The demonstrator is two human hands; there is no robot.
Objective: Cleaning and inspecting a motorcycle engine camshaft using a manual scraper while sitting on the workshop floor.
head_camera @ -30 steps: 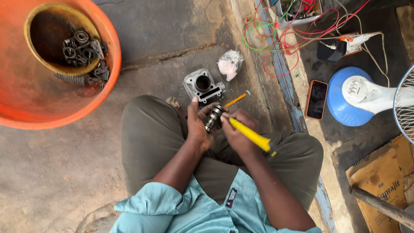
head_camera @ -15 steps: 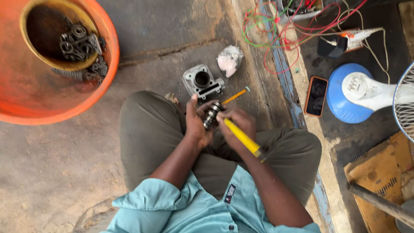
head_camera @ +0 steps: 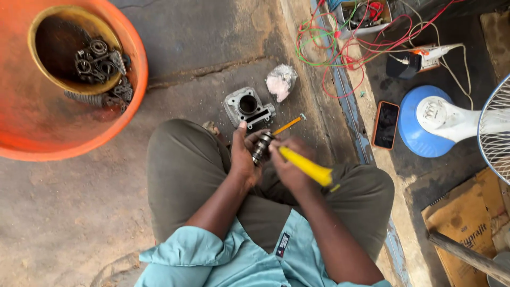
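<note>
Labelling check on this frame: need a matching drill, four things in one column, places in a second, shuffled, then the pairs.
Things:
1. metal part
2. yellow brush
3. phone
4. engine cylinder

Places:
A. on the ground beside the blue fan base
B. in the right hand
C. on the concrete just beyond the knees
D. in the left hand

Pairs: 1-D, 2-B, 3-A, 4-C
</note>
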